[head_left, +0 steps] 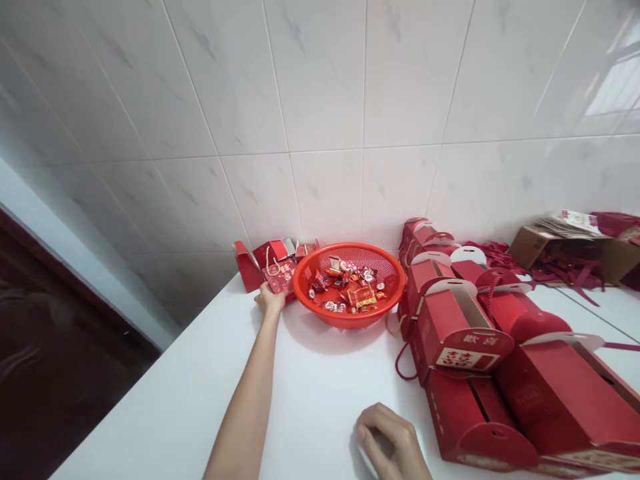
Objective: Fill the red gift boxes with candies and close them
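Observation:
My left hand (271, 299) reaches to the far left part of the white table and holds the lower edge of a small red gift bag (281, 275) with a beige rope handle. Part of its fingers is hidden against the bag. Just right of it stands a red plastic colander (349, 319) with wrapped candies (361, 295) inside. My right hand (393, 440) rests near the front of the table, its fingers loosely curled in. Nothing shows in that hand. Nearest to it is a red candy box (475, 423).
Several red boxes with scalloped flaps, such as one with gold characters (460, 330), fill the right side. Behind my left hand are other red boxes (247, 268). A cardboard box (530, 247) with dark red ribbons stands far right. A tiled wall (325, 187) borders the table (310, 400).

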The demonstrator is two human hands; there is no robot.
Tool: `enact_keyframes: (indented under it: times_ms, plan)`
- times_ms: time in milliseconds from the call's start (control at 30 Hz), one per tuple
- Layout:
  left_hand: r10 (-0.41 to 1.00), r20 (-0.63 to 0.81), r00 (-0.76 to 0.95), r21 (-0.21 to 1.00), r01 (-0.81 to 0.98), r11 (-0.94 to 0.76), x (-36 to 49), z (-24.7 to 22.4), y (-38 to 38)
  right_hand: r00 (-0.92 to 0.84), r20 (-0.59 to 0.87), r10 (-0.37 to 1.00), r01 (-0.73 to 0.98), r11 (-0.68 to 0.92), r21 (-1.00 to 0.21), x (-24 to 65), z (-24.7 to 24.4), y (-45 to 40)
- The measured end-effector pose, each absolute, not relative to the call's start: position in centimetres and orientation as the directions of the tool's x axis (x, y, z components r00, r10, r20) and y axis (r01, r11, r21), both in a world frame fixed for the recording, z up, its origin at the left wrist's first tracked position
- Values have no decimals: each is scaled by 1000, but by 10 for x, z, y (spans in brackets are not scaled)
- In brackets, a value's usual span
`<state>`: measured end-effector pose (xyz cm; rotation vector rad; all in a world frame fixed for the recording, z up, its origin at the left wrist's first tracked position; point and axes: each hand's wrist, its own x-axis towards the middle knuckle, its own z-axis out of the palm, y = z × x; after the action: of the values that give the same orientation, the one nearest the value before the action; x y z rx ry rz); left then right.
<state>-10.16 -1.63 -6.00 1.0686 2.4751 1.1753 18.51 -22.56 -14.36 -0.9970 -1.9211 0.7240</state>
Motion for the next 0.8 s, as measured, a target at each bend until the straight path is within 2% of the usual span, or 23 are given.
enact_keyframes:
  times_ms: [233, 500, 600, 800]
  plan:
    - [658, 194, -728, 806, 501, 316, -105, -33, -60, -334, 434, 837, 337, 536, -774, 184, -140, -226]
    - [610, 230, -759, 823, 486, 293, -102, 11, -129, -327, 422, 845, 319, 519, -793, 185, -133, -227]
    - [678, 173, -715, 891, 407, 202, -94, 33, -159, -274, 451, 849, 285, 520, -805, 185, -129, -228]
    - [883, 112, -456, 949, 314, 41, -60, 52, -189, -156, 587, 794, 204, 607, -768, 182, -114, -231]
